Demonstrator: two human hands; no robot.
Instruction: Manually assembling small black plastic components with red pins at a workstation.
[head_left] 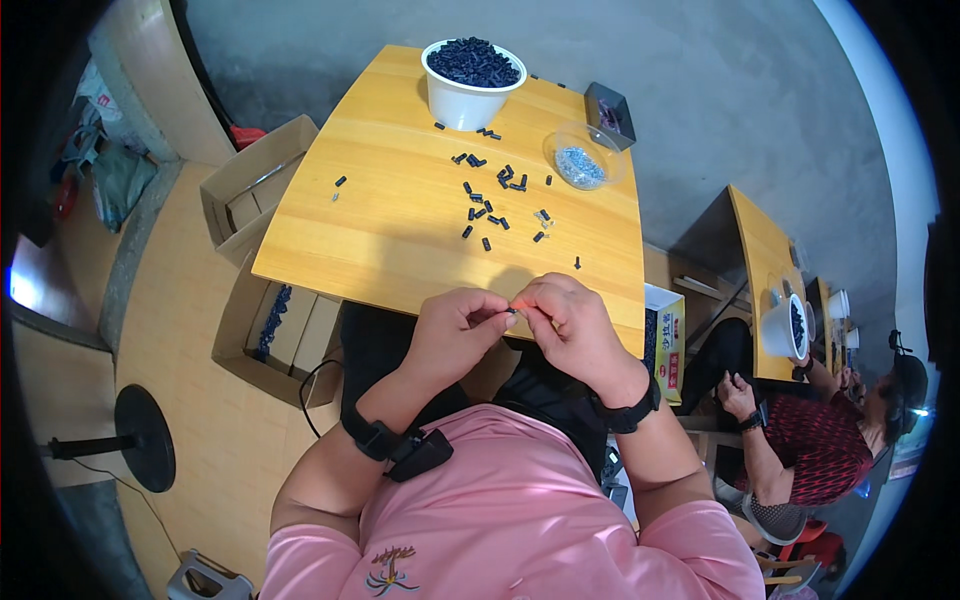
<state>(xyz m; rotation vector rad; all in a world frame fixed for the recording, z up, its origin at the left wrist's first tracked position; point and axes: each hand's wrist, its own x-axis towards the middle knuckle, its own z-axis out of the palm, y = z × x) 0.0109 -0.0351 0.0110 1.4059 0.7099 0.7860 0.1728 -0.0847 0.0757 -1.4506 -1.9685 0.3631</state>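
Close above the near edge of the wooden table [350, 235], my two hands meet fingertip to fingertip. My left hand [450, 328] pinches a small black piece [511, 311] between thumb and forefinger. From the other side, my right hand [572, 325] is closed in a pinch at the same piece. The fingers cover most of it, so its exact shape cannot be made out. Beyond my hands, several loose black cylindrical parts [476, 198] lie scattered on the tabletop. One more dark part [577, 262] lies nearer my right hand.
A white bucket [466, 108] heaped with black parts stands at the far edge. Right of it are a clear bowl [581, 168] of small silvery-blue pieces and a dark box [622, 128]. Cardboard boxes [232, 325] sit on the left floor. A co-worker [825, 450] sits at the right.
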